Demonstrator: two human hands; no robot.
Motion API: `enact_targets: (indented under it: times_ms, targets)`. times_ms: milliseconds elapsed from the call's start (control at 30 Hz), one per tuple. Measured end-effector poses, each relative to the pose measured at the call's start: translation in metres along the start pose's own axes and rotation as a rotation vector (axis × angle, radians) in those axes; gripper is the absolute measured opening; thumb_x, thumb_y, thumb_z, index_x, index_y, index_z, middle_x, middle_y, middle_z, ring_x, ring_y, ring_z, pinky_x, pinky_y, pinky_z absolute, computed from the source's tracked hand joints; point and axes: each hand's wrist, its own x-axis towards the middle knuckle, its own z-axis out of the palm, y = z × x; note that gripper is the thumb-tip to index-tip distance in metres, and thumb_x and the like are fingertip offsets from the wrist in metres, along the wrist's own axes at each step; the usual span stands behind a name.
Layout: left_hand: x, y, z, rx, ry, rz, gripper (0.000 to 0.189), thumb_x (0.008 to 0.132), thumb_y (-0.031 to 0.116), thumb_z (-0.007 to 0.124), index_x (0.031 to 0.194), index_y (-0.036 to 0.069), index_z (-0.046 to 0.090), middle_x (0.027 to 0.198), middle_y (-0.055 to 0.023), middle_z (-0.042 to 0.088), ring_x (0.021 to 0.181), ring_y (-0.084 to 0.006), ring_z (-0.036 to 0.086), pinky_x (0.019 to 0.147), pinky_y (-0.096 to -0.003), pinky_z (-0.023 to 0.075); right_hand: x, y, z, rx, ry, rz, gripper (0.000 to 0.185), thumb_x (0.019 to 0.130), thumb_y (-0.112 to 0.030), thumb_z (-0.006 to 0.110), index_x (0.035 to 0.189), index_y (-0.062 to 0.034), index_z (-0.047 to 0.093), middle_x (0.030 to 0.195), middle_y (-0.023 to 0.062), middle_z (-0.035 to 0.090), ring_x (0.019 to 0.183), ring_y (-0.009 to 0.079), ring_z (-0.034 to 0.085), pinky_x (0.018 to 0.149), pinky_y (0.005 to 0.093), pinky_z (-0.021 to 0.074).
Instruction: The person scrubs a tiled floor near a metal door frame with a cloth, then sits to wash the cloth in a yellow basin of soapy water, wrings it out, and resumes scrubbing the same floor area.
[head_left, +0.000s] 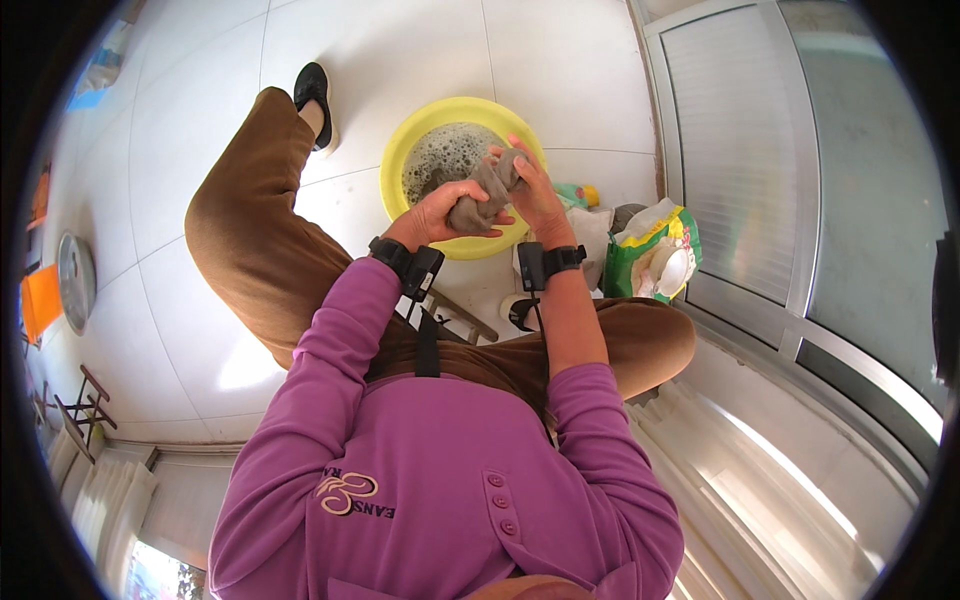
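Both hands hold a bunched, wet-looking grey-brown cloth (480, 206) over a yellow plastic basin (396, 135) on the floor. My left hand (448, 208) grips the cloth's lower left end, its thumb on top and fingers beneath. Around the upper right end my right hand (531, 184) is closed, with some fingers raised beyond the cloth. Foamy water (454, 146) with bubbles lies in the basin. A darker piece of fabric (433, 180) shows in the water beside my left hand, partly hidden.
To the basin's right stand an opened green and yellow bag (621, 266) with a white scoop (669, 268) in it, and a bottle with a yellow cap (592, 196). A metal-framed glass door (739, 150) is further right. A metal bowl (76, 281) and folding stool (88, 409) are far left.
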Motion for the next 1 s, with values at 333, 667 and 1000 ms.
enact_targets:
  times_ms: [333,667,1000]
  targets:
    - [0.008,-0.011,-0.007,0.296,0.192,-0.050,0.028,0.084,0.014,0.070,0.109,0.005,0.061,0.091,-0.0019,0.063,0.075,-0.0120,0.059,0.066,-0.0268,0.0492,0.031,0.013,-0.003,-0.852,0.054,-0.064,0.038,0.080,-0.031,0.074,0.099,-0.0010,0.061,0.089,0.0068,0.060,0.080,0.0180,0.058,0.072,0.0329,0.0482]
    - [0.031,-0.030,-0.032,1.413,0.773,0.271,0.048,0.069,0.030,0.078,0.108,0.007,0.061,0.093,-0.0161,0.068,0.087,-0.0299,0.067,0.073,-0.0410,0.0503,0.053,0.053,-0.001,-1.431,0.225,-0.061,0.042,0.079,-0.036,0.065,0.099,-0.0006,0.057,0.093,0.0226,0.064,0.087,0.0406,0.061,0.076,0.0456,0.0484]
    - [0.027,-0.023,-0.034,0.975,0.684,0.356,0.042,0.074,0.033,0.077,0.104,0.009,0.061,0.082,-0.0119,0.066,0.071,-0.0251,0.065,0.064,-0.0372,0.0513,0.052,0.048,-0.003,-1.174,0.229,-0.043,0.053,0.084,-0.042,0.063,0.112,0.0025,0.057,0.107,0.0212,0.062,0.100,0.0343,0.061,0.084,0.0422,0.0497]
